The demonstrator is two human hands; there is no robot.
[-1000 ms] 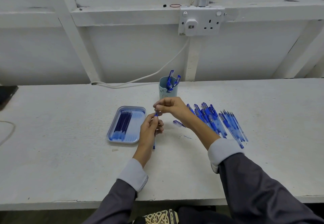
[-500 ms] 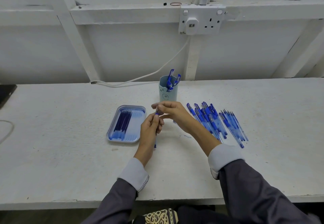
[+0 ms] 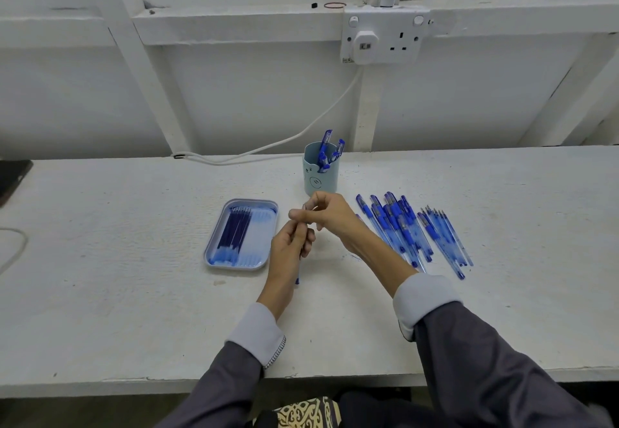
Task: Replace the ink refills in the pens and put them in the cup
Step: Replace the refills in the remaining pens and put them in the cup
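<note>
Reassembly of one pen appears to be the step in hand, judged from how the parts are held. A blue pen (image 3: 297, 278) is gripped in the left hand (image 3: 290, 243), whose fingers are curled round its barrel; only its lower end shows below the palm, and a short dark tip above. That upper end is pinched between thumb and forefinger of the right hand (image 3: 330, 215), the other fingers being loosely curled. Whether a refill is being pushed in or a nose piece screwed on cannot be told, the part being too small.

The pen is held over the white bench (image 3: 134, 277), between the tray (image 3: 214, 246) of dark blue refills (image 3: 234, 230) and the heap of pens (image 3: 405, 230), just in front of the cup (image 3: 321, 184). Its long axis runs from the person toward the cup, upper end farthest away. How steeply it is raised cannot be judged.

Next, the joint would probably need closing by a push or twist along that axis. The pen would then be lifted into the cup, where a few pens already stand.
</note>
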